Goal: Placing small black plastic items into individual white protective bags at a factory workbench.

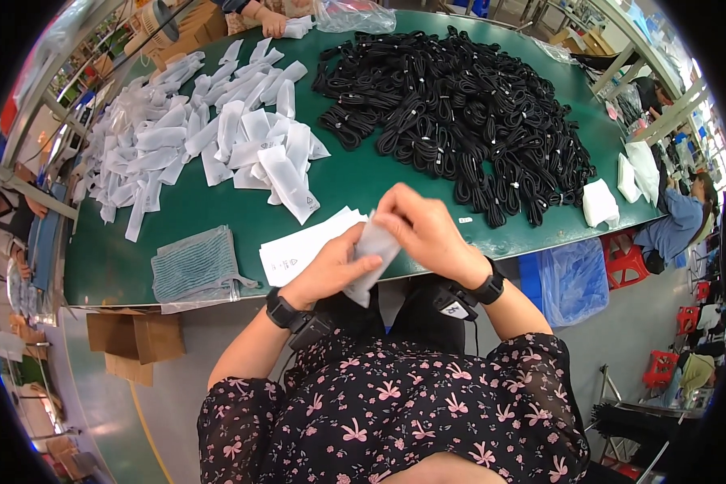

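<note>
Head view, small frosted white pouch [373,256], slightly crumpled, pinched by both hands

Counts: 2 hands, left hand [328,270] and right hand [422,228], on 1 pouch [371,260]. 1 grey cloth [195,263] lower left. 1 cable heap [460,113] upper right, dozens, uncountable. 1 pouch pile [202,129] upper left, too many to count. 1 flat white stack [298,252] centre.

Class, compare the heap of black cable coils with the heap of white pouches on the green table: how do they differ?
The black cable coils are dark, rounded, tied bundles; the white pouches are pale, flat, oblong sleeves. The coils lie on the person's right, piled thickly; the pouches lie on the left, spread looser. Both rest on the green table, beyond both hands.
</note>
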`<state>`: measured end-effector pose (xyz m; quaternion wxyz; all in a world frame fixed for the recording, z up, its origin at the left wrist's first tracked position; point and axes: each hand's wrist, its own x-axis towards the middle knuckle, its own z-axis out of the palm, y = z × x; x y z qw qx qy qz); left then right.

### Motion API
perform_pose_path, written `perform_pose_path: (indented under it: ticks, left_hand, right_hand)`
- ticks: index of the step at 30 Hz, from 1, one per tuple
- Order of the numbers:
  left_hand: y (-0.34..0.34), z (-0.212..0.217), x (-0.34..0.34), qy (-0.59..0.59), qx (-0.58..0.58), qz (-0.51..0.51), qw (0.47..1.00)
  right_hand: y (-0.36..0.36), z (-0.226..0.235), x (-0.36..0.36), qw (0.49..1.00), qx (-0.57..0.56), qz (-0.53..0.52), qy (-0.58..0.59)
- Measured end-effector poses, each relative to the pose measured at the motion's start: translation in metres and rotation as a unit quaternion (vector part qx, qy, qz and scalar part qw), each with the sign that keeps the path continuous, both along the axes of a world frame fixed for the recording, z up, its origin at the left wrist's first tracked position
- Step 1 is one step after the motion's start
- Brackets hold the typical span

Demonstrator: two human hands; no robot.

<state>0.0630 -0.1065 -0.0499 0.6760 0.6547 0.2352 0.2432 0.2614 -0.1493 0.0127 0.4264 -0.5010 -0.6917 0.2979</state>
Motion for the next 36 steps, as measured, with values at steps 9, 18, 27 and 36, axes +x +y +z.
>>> perform_pose_path:
  ticks: [9, 18, 27, 36]
  left_hand:
    - [0.117, 0.034, -0.044, 0.27, 0.384, 0.223, 0.855]
    - [0.128, -0.006, -0.04, 0.518, 0.491, 0.005, 0.7]
    - [0.227, -0.015, -0.035, 0.562, 0.445, 0.049, 0.696]
    - [0.304, -0.015, -0.037, 0.63, 0.366, 0.1, 0.678]
  right_hand:
    - [0.068, -0.058, 0.079, 0.927, 0.141, -0.258, -0.231]
    - [0.091, -0.088, 0.086, 0.875, 0.124, -0.195, -0.425]
    - [0.089, -0.089, 0.087, 0.868, 0.125, -0.2, -0.438]
    - [0.078, -0.075, 0.083, 0.882, 0.085, -0.179, -0.427]
